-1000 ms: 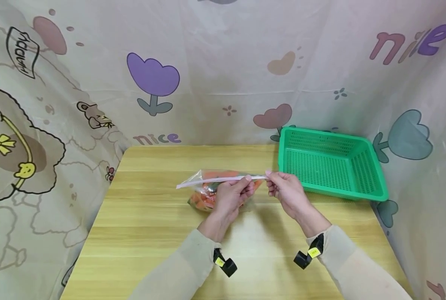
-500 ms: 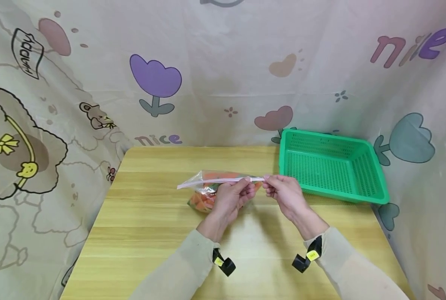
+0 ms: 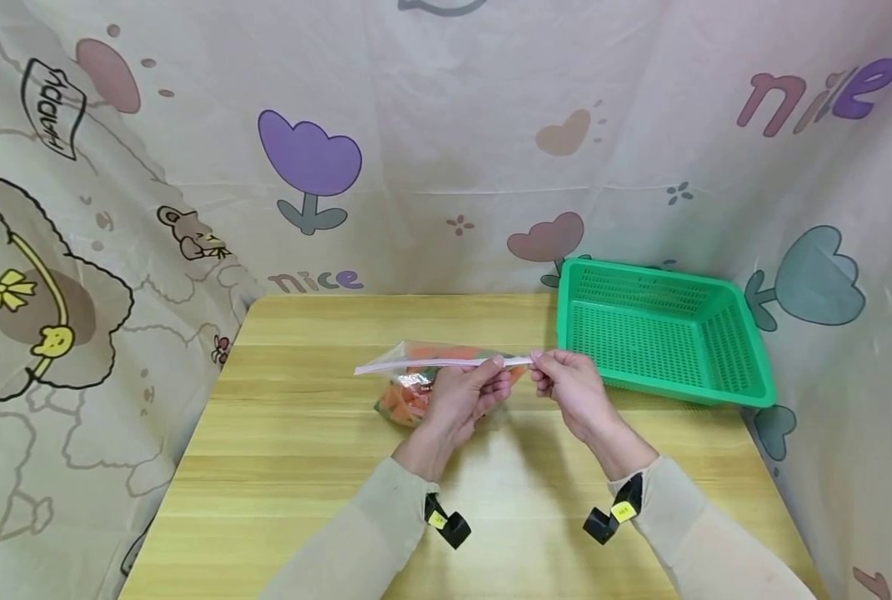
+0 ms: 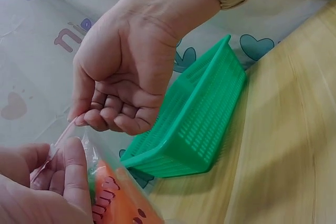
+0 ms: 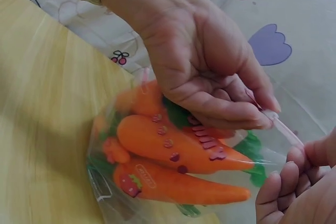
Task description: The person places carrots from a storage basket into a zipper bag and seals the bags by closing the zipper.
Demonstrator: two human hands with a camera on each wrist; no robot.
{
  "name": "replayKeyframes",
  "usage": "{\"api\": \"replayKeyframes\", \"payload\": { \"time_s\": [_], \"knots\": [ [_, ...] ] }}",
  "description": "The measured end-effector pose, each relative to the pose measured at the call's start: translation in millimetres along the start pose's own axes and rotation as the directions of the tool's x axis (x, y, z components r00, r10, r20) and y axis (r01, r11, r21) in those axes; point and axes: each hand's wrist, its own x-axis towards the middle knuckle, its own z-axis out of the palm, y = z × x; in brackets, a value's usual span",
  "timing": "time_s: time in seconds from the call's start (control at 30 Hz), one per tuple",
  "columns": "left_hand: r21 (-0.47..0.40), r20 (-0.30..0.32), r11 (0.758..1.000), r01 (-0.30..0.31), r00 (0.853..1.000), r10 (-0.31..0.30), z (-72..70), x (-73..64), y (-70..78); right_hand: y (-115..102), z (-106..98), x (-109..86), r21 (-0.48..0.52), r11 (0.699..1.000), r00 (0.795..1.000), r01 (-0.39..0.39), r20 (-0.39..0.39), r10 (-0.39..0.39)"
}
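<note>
A clear zip bag (image 3: 392, 355) with a pale pink zip strip (image 3: 408, 363) stands on the table. Inside it are several orange carrots (image 5: 173, 142) with green tops; red print shows on the bag's side. My left hand (image 3: 463, 404) pinches the strip right of its middle, thumb on top, at a small whitish slider (image 5: 270, 114). Just to its right, my right hand (image 3: 577, 387) pinches the strip's right end between thumb and forefinger, other fingers curled beneath. A short, taut stretch of strip runs between the two hands. The left hand and wrist hide part of the bag.
A green perforated plastic basket (image 3: 656, 329) sits at the table's back right, just beyond the right hand. The wooden table (image 3: 281, 483) extends to either side and in front. A printed cloth backdrop (image 3: 431, 133) surrounds the back and sides.
The right hand has shifted slightly left and down, with the strip's right end in its fingers. The left hand and the bag stay almost in place.
</note>
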Motion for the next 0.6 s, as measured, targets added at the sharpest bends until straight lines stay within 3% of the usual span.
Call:
{"api": "replayKeyframes", "payload": {
  "time_s": [0.23, 0.43, 0.6],
  "knots": [
    [0.07, 0.005, 0.997, -0.037, 0.999, 0.037, -3.2, -4.1, 2.8, -2.9, -2.3, 1.3, -0.034, 0.999, 0.999, 0.01, 0.036, -0.009],
    [0.059, 0.046, 0.995, -0.085, 0.996, 0.082, -13.1, -6.2, 11.1, -8.5, 0.0, 4.1, -0.059, 0.998, 0.999, 0.019, 0.038, -0.017],
    [0.04, 0.001, 0.993, -0.109, 0.994, 0.109, -21.4, -6.5, 20.6, -15.5, 0.4, 7.6, -0.072, 0.997, 0.999, 0.031, 0.03, -0.029]
  ]
}}
